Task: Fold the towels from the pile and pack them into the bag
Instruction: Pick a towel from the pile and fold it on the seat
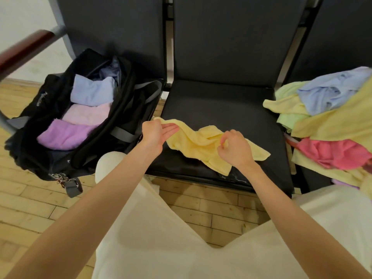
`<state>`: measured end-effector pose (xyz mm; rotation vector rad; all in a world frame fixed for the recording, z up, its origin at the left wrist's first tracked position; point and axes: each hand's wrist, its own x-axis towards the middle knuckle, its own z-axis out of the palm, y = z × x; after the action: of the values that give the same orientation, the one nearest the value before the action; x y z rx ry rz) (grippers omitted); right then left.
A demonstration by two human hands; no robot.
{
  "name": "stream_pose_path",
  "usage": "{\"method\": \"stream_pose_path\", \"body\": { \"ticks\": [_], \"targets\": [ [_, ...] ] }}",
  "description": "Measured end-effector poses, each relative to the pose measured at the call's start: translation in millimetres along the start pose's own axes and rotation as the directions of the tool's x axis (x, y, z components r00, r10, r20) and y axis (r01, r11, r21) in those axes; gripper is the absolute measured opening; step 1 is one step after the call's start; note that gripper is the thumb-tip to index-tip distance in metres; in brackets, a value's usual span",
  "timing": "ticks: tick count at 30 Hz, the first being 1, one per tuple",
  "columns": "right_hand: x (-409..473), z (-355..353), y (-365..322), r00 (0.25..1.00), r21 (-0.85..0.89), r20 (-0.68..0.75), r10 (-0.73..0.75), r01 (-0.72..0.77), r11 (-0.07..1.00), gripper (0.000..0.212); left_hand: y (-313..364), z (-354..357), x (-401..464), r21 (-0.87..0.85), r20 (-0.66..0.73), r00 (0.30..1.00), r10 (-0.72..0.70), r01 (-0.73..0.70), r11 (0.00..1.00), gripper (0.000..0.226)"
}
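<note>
Three folded towels [84, 115] already fill the bag [50, 150] left of the chair seat [221, 103], where your left hand [155, 135] pinches the yellow towel [197, 146] and your right hand [235, 148] pinches its edge, probably to spread it.

A row of black padded chairs [225, 109] with tall upholstered backs fills the upper part of the view, their seats joined side by side on a dark frame. Below the chairs runs a light wooden parquet floor [30, 210] of short pale planks with dark seams. Left of the chairs, a grey metal armrest support rises to a dark reddish-brown wooden armrest [24, 49]. Behind that armrest stands a plain off-white wall [22, 15], evenly and softly lit.
</note>
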<state>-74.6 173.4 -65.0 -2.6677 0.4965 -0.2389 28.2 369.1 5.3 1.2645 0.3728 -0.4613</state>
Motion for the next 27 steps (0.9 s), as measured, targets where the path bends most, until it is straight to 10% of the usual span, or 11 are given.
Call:
{"method": "stream_pose_path", "body": {
  "ticks": [8,27],
  "targets": [
    [-10,31,-11,0.985,-0.37,0.174,-0.006,0.071,0.926,0.044,0,-3,5,-0.027,0.014,0.999,0.039,-0.038,0.999,0.04],
    [-14,23,-12,0.946,-0.181,0.141,0.291,-0.265,0.947,0.018,4,-18,0,-0.082,-0.104,0.982,0.157,-0.166,0.983,0.015]
  ]
}}
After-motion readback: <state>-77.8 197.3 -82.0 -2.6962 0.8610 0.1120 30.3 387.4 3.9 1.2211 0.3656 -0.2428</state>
